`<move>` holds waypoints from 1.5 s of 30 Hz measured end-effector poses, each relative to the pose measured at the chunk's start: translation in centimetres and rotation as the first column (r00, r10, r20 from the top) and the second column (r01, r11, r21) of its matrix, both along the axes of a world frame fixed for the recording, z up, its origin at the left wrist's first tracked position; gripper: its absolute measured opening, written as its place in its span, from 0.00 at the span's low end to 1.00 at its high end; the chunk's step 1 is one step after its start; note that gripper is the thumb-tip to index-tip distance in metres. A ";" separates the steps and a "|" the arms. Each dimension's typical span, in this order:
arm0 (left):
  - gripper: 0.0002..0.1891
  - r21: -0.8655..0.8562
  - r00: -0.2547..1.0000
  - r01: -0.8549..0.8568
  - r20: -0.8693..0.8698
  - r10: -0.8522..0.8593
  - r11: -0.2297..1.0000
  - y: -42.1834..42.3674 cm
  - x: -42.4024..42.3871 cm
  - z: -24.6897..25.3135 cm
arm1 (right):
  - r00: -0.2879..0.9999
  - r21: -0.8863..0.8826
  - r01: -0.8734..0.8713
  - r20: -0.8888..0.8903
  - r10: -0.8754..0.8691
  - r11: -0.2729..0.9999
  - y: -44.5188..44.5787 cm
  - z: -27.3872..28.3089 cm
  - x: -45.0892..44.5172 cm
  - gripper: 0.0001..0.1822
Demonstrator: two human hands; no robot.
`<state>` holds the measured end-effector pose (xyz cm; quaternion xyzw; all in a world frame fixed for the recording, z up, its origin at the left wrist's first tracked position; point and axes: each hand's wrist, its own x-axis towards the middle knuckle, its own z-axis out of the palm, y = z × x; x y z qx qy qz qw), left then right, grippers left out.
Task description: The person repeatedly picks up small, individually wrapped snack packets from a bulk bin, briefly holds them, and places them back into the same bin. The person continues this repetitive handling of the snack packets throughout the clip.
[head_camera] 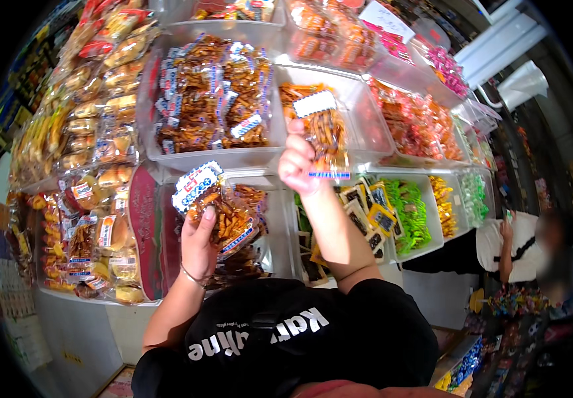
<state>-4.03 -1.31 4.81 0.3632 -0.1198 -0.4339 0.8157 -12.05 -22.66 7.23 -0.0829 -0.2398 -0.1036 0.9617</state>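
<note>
My left hand (200,238) grips a clear plastic packet of brown snack sticks (226,219), its blue-and-white header tilted up to the left. Thumb on the front, I hold it above a bin of similar packets (251,196). Farther out, my right hand (300,161) is closed on a second snack packet (327,132) with a white label at its top. That one hangs over a translucent plastic bin (358,104), where orange-brown snacks (299,90) show behind it. The fingers on its far side are partly hidden.
A large bin of brown snack packets (216,99) stands ahead. Packaged buns (112,229) fill the left side. Green-wrapped sweets (408,216), yellow-wrapped sweets (441,206) and red-wrapped sweets (411,119) sit in bins to the right. A person (518,244) is at the far right.
</note>
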 end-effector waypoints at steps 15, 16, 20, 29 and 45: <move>0.21 -0.171 0.999 -0.034 -0.004 0.034 0.985 0.7 -2.5 1.5 | 0.292 -0.960 0.274 0.145 -0.945 -0.063 11.4 -0.1 -1.1 0.12; 0.22 -0.155 1.000 -0.019 0.013 0.022 0.988 0.7 -2.4 0.9 | 0.260 -0.968 0.182 0.218 -0.941 -0.174 11.3 -1.1 -1.2 0.13; 0.21 -0.010 0.957 -0.110 0.270 0.109 0.994 0.6 -2.1 -1.0 | 0.230 -0.821 0.183 0.570 -0.789 -0.541 11.2 -2.4 -0.7 0.15; 0.23 0.181 0.530 -0.270 0.848 -0.011 0.946 -0.5 0.7 -3.1 | 0.715 -0.913 -0.030 -0.304 -0.629 0.407 9.2 -2.2 -1.4 0.36; 0.13 0.748 -0.338 -0.120 0.587 -0.735 0.653 4.0 -0.4 -13.3 | 0.847 -0.371 -0.525 -0.316 -0.428 -0.766 6.8 -8.3 -0.9 0.32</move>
